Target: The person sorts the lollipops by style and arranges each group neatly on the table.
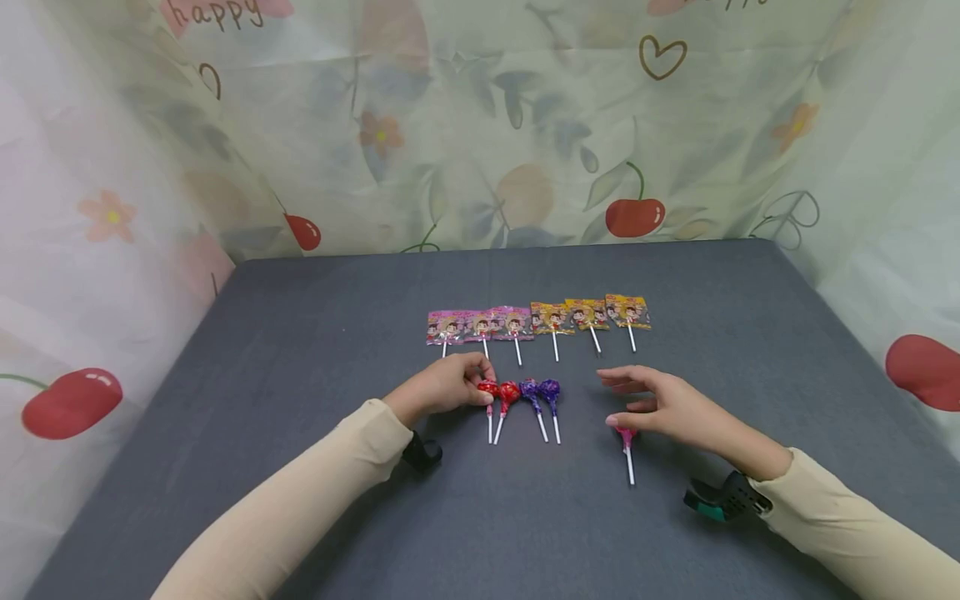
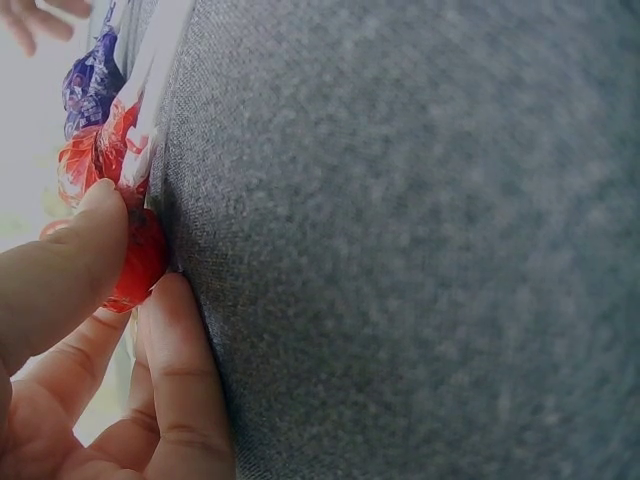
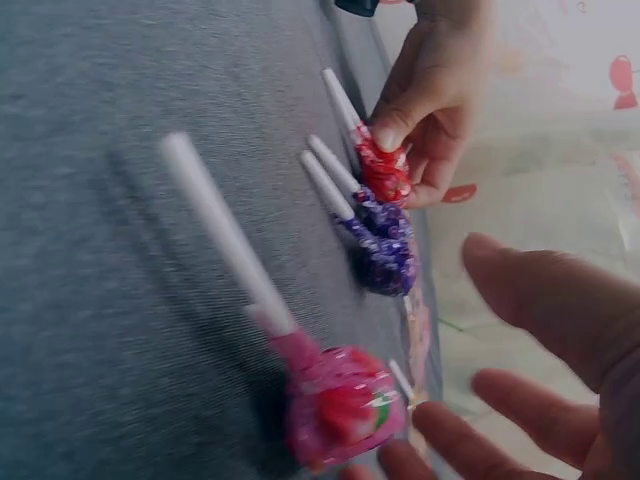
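Observation:
Thumb and fingers of my left hand (image 1: 448, 386) pinch the wrapped head of a red lollipop (image 2: 146, 262) low at the table. Right beside it lies a second red lollipop (image 1: 509, 392), their white sticks pointing toward me. Two purple lollipops (image 1: 551, 390) continue this row to the right. My right hand (image 1: 663, 404) hovers with its fingers spread apart, holding nothing. Just under its thumb in the head view is a pink lollipop (image 3: 345, 408), lying on the table with its stick toward me; the hand partly hides its head there.
Behind the lollipops, a row of flat-wrapped lollipops lies on the grey table (image 1: 300, 333): pink packets (image 1: 446, 325) at left, yellow packets (image 1: 628, 310) at right. A patterned curtain (image 1: 465, 125) hangs along the table's back and sides.

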{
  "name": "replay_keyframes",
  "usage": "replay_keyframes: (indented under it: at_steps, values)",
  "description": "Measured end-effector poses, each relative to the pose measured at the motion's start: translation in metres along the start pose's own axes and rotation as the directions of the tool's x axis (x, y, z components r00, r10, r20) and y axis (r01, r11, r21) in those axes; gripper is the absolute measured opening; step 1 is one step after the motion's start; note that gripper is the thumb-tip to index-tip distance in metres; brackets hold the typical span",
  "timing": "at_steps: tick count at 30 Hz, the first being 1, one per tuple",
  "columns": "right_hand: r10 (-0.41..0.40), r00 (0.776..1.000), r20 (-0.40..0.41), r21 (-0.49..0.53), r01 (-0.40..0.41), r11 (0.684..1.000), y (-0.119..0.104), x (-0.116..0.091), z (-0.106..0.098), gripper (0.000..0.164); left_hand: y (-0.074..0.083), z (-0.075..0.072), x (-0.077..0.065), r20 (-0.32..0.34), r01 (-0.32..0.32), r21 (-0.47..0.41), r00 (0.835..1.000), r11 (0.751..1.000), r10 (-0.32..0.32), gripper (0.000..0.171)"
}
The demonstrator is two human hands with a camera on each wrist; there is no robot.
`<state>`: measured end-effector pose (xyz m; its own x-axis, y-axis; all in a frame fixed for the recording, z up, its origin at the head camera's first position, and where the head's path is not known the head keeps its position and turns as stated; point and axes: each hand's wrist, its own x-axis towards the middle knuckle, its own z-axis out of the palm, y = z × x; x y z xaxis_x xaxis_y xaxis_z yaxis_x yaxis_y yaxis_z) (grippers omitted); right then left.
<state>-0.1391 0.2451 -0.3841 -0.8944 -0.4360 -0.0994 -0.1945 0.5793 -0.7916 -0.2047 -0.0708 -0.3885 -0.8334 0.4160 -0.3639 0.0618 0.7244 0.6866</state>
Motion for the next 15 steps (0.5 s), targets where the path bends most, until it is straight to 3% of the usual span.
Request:
replay_keyframes:
  at_steps: [4, 11, 15]
  values:
    - [0.0, 1.0, 0.024, -0.02, 0.0, 1.0, 0.0039, -0.0042, -0.0002, 0.058, 0.0, -0.0004, 0.0001, -0.002, -0.003, -0.001, 1.0, 1.0, 0.003, 0.02]
    - [0.09, 0.994, 0.056, -0.046, -0.088, 0.995, 0.004, -0.0049, -0.0013, 0.052, 0.001, -0.0003, -0.0016, -0.005, -0.013, -0.003, 1.0, 1.0, 0.013, 0.019]
    - [0.096, 0.993, 0.066, -0.068, -0.092, 0.993, 0.0062, -0.0047, 0.0002, 0.042, 0.0009, 0.0001, -0.0017, -0.006, -0.013, -0.005, 1.0, 1.0, 0.013, 0.019]
